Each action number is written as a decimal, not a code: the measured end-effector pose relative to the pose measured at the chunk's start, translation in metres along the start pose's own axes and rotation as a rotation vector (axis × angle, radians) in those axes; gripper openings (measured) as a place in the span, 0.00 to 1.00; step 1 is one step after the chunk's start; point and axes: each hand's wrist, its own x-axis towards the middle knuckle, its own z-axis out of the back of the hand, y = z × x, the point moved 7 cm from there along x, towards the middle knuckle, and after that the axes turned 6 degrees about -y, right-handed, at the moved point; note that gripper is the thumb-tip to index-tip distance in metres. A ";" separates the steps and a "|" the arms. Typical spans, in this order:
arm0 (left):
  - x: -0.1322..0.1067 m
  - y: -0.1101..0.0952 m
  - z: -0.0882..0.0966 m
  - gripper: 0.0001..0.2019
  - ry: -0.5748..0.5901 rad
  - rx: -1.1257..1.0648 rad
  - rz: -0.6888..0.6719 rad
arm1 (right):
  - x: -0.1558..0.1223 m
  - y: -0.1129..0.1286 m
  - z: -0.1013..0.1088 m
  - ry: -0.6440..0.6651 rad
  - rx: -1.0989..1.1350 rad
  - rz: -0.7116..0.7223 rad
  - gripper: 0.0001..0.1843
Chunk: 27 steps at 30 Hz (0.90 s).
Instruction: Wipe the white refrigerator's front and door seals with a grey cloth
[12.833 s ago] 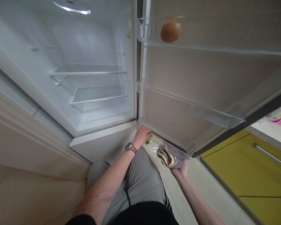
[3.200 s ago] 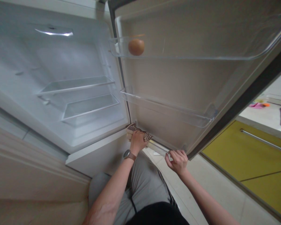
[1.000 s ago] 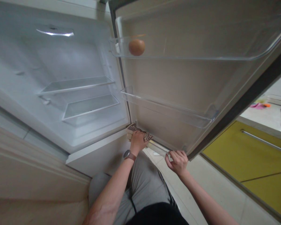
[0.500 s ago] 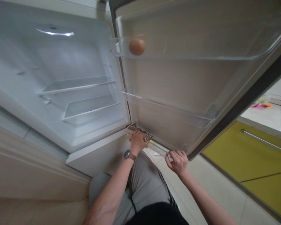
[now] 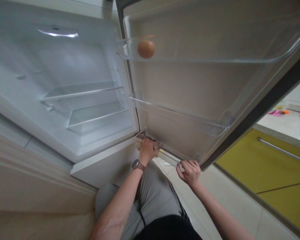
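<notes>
A patterned brown and cream cloth [image 5: 158, 145] is bunched under my left hand [image 5: 148, 148], whose fingers are closed on it. The cloth lies against the lower edge of the open refrigerator door [image 5: 190, 90], near the hinge side. My right hand [image 5: 190, 171] has its fingers curled over the same lower edge, close to the door's free corner. A clear door shelf [image 5: 180, 117] runs just above both hands. Higher up, a brown egg [image 5: 146, 49] sits in the upper door shelf [image 5: 202, 60].
The lit refrigerator compartment [image 5: 70, 63] on the left has two glass shelves [image 5: 97, 112]. Below it is a closed white lower door [image 5: 105, 166]. A yellow-green cabinet [image 5: 272, 160] with a long handle stands at right, under a pale counter [image 5: 287, 125] holding a pink item [image 5: 277, 112].
Both hands stay at the door's lower edge with almost no movement. The view has shifted very slightly.
</notes>
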 end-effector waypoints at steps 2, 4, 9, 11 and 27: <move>0.000 0.000 0.000 0.06 0.001 -0.003 0.001 | 0.000 -0.001 0.000 0.002 0.001 -0.004 0.09; 0.000 0.000 0.000 0.06 0.006 -0.003 0.005 | 0.001 -0.001 -0.001 0.004 0.002 -0.004 0.08; 0.000 0.000 0.001 0.06 0.008 0.001 0.011 | 0.002 0.001 0.000 0.002 0.002 -0.003 0.10; 0.000 0.000 0.001 0.06 0.004 -0.005 0.011 | 0.002 0.001 0.001 0.001 0.003 -0.003 0.10; 0.001 0.000 -0.001 0.08 0.019 0.015 -0.001 | 0.002 0.000 0.000 0.011 0.008 -0.003 0.10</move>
